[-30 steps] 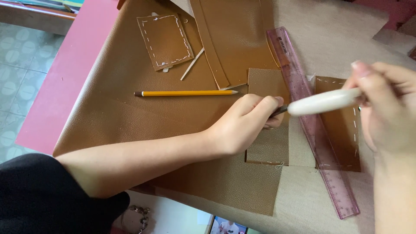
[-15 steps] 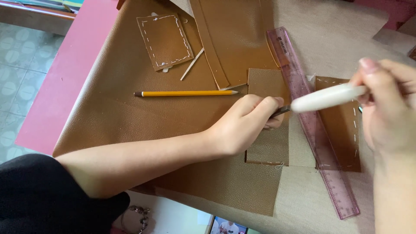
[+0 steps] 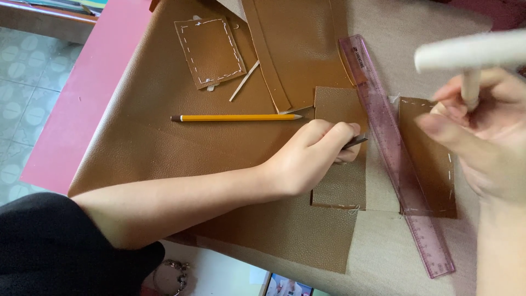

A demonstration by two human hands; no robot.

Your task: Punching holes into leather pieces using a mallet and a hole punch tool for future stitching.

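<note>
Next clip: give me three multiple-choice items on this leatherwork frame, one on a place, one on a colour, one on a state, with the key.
1. Where does the pencil lie?
A. on the brown leather sheet
B. on the floor tiles
C. across the ruler

2. What colour is the ruler?
A. opaque yellow
B. see-through pink
C. black

3. What is the right hand doing?
A. resting flat, empty
B. holding a raised white mallet
C. pinching the pencil

Key:
1 A, the pencil rests on the leather left of the left hand.
2 B, the leather shows through its pink plastic.
3 B, fingers wrap the mallet's handle above the work.
</note>
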